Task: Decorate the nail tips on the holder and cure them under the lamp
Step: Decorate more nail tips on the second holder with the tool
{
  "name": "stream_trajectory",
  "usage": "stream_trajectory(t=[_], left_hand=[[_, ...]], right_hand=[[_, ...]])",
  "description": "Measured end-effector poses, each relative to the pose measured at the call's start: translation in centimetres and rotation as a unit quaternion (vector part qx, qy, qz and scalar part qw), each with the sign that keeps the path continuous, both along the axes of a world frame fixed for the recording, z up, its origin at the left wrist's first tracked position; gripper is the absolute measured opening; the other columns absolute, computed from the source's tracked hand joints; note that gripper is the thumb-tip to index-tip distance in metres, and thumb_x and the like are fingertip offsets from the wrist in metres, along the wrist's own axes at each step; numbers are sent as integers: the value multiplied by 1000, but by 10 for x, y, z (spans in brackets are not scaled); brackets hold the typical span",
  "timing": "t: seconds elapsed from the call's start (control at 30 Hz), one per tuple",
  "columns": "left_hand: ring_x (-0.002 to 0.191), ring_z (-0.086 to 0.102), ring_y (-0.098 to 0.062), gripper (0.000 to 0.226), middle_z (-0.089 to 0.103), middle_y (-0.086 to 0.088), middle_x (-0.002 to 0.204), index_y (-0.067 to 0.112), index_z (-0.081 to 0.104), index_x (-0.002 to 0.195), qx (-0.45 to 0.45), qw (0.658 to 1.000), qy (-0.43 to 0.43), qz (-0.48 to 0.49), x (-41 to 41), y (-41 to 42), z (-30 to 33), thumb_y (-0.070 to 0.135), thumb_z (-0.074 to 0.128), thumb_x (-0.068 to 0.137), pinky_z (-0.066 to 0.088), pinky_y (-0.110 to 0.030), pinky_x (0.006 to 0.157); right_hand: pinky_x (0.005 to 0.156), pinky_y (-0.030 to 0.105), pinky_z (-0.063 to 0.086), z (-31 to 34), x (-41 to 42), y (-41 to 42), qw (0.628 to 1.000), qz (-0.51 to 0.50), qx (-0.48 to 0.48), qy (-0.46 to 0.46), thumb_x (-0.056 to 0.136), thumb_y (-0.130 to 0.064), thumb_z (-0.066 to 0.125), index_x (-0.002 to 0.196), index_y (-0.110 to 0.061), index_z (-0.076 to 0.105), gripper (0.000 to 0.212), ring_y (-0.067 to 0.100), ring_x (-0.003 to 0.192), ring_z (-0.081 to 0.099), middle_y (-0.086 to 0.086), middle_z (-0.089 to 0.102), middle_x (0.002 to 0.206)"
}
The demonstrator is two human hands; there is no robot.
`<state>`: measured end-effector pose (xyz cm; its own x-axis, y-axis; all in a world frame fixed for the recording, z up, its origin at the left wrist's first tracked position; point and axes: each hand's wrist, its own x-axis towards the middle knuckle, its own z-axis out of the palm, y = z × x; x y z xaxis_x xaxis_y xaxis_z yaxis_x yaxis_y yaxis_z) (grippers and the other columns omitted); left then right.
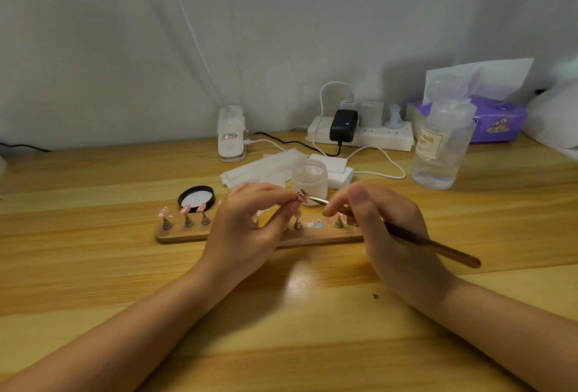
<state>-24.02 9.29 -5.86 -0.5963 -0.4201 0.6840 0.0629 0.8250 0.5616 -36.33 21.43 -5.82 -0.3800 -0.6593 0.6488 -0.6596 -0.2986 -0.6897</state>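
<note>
pink nail tips (183,211) upright on wooden holder (184,236)

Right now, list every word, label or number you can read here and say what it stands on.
"NAIL": on the cream label of the clear bottle; the letters before it and the small lines below are too blurred to read.
Sticker on the white clip lamp base: print too small to read.
Purple tissue pack: cartoon picture only, no text readable.

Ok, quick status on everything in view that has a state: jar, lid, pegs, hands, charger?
small jar: open, upright.
black lid: off, lying inside up on the table.
wooden holder: flat; three left pegs carry pink nail tips.
bare pegs: two, no tips.
left hand: pinching a nail tip.
right hand: holding brush.
black charger: plugged in, light on.
</note>
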Motion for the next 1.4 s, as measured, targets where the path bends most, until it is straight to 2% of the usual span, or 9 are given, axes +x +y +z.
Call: stream_trajectory(t=[0.17, 0.4, 0.5, 0.6, 0.83, 0.9, 1.1, 1.27, 1.4], left_hand=[[86, 61, 0, 17, 67, 17, 85, 25, 68, 91, 1, 1000, 1, 0, 0, -1, -1, 14, 65, 78, 47, -46, 83], [85, 61, -3, 17, 67, 16, 85, 29, 66, 91, 14, 1000, -1, -8, 0, 1, 0, 19, 63, 78, 46, -52, 82], [84, 60, -2, 18, 65, 19, 85, 31, 64, 92, 19, 1000, -3, -6, 0, 2, 1, 20, 63, 77, 46, -53, 82], [85, 60, -1, 18, 66, 18, 86, 30, 64, 93, 22, 1000, -4, -4, 0, 2, 2, 20, 63, 77, 47, -51, 82], [82, 59, -1, 16, 65, 18, 84, 28, 66, 91, 19, 1000, -10, -5, 0, 2, 2, 21, 63, 77, 46, -51, 83], [81, 60, -3, 15, 66, 15, 83, 24, 68, 91, 22, 1000, -10, -5, 0, 2, 2, 21, 64, 77, 46, -52, 83], [85, 59, 0, 16, 66, 16, 85, 25, 67, 93, 18, 1000, -13, -4, 1, 2, 2, 21, 64, 77, 46, -47, 84], [83, 59, -2, 16, 66, 16, 84, 26, 67, 91, 19, 1000, -12, -5, 1, 3, 2, 21, 64, 77, 46, -49, 82], [83, 59, -2, 17, 67, 12, 84, 22, 68, 93, 15, 1000, -17, -4, 1, 3, 2, 21, 64, 77, 46, -50, 83]], right_hand=[[71, 27, 40, 0, 0, 4, 999, 16, -30, -41, 90, -37, 29, 60, -26, 58, 43, 5, 65, 57, 2, 61, 69], [74, 25, 46, 1, 0, 0, 1000, 1, -19, 20, 93, -49, 29, 80, -35, 57, 34, 3, 81, 59, -19, 60, 78], [73, 34, 47, -1, -1, 1, 1000, 7, -27, 5, 93, -38, 30, 73, -29, 59, 36, 7, 75, 60, -9, 62, 71], [71, 25, 42, 0, -1, 3, 998, 11, -52, -19, 92, -33, 27, 64, -26, 58, 42, 6, 66, 57, -1, 59, 61], [74, 33, 49, 0, 0, 0, 999, 6, -26, 28, 94, -40, 30, 79, -27, 60, 36, 6, 81, 60, -15, 62, 79], [74, 37, 48, -1, 0, -1, 1000, 1, -19, 19, 93, -38, 31, 75, -27, 60, 36, 8, 79, 60, -13, 62, 75], [73, 26, 43, -1, -1, 3, 998, -3, -58, -18, 92, -32, 27, 65, -28, 57, 41, 5, 67, 57, -1, 60, 62], [72, 37, 46, 1, 0, -1, 997, -20, -44, 62, 95, -40, 28, 78, -25, 61, 40, 4, 78, 56, -24, 55, 75], [73, 32, 46, -1, -2, 0, 999, -8, -39, 22, 94, -32, 30, 69, -26, 59, 39, 8, 73, 57, -10, 59, 68]])
